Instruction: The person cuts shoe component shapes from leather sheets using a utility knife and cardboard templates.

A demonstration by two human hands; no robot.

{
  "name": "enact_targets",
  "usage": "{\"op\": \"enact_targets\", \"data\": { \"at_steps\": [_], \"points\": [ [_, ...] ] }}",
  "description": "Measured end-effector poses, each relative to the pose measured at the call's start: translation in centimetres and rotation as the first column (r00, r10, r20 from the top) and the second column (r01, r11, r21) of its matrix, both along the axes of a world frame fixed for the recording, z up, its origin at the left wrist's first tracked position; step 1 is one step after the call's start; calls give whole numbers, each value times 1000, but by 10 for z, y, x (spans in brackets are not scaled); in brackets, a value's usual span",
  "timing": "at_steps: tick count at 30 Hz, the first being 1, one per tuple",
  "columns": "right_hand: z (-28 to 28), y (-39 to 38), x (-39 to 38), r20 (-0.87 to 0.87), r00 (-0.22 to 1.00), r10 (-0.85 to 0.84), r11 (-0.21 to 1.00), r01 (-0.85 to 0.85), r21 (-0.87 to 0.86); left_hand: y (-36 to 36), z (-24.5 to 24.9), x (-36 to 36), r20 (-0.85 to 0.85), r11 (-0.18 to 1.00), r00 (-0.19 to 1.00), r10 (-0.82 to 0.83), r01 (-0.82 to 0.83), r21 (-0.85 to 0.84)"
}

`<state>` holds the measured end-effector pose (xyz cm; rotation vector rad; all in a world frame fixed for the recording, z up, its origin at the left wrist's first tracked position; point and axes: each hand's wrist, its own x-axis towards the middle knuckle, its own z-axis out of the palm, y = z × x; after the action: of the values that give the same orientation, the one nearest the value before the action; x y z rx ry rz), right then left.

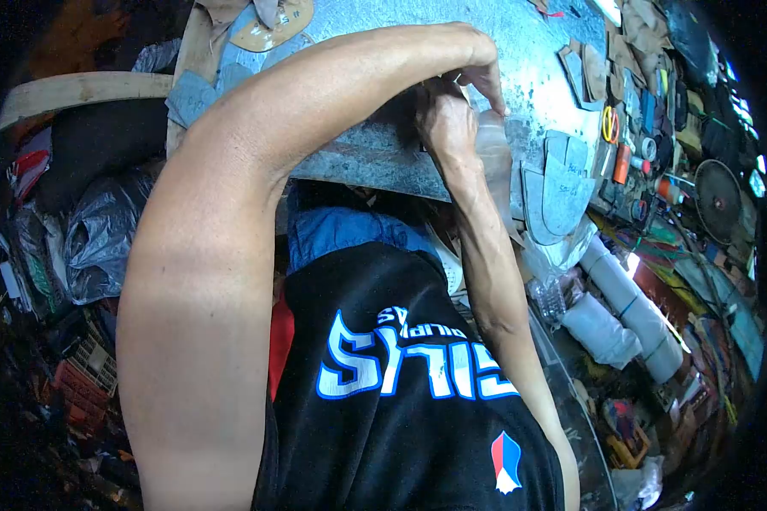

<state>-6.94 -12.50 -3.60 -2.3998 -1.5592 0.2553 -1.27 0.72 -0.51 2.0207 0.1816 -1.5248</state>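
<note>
My left arm reaches across the metal-topped table (362, 166), and my left hand (483, 75) bends down beside my right hand. Its fingers are curled, with one fingertip at the upper end of a brownish, slightly see-through sheet (494, 157). That sheet hangs over the table edge along my right wrist. My right hand (448, 123) is closed just below the left one, knuckles up. A small pale edge shows between the hands; what they grip is hidden. Grey cut pattern pieces (556, 192) lie to the right of my right forearm.
Further pattern pieces (584, 75) lie at the table's right side, near yellow-handled scissors (610, 125) and an orange cylinder (622, 163). A tan template (273, 25) lies at the upper left. A fan (717, 200) and wrapped rolls (631, 307) stand right; black plastic bags (106, 230) are left.
</note>
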Motion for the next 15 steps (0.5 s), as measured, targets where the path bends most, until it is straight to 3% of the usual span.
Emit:
{"op": "enact_targets", "data": {
  "at_steps": [1,2,4,7,15],
  "points": [
    [2,0,-1,26,1000,16,994,-18,105,-2,4,-4,40,1000,999,21,-21,2],
    [5,-3,-2,27,1000,17,994,-19,104,-2,8,-8,41,1000,999,22,-22,1],
    [15,-12,-5,-135,989,-62,995,51,-83,-2,9,-15,133,989,980,148,-146,-23],
    [26,-17,-12,-167,979,-122,985,99,-139,-1,1,-17,120,985,985,125,-109,-137],
    [43,-37,-23,-176,968,-179,977,153,-150,0,19,-34,224,991,971,85,-61,-115]
  ]
}}
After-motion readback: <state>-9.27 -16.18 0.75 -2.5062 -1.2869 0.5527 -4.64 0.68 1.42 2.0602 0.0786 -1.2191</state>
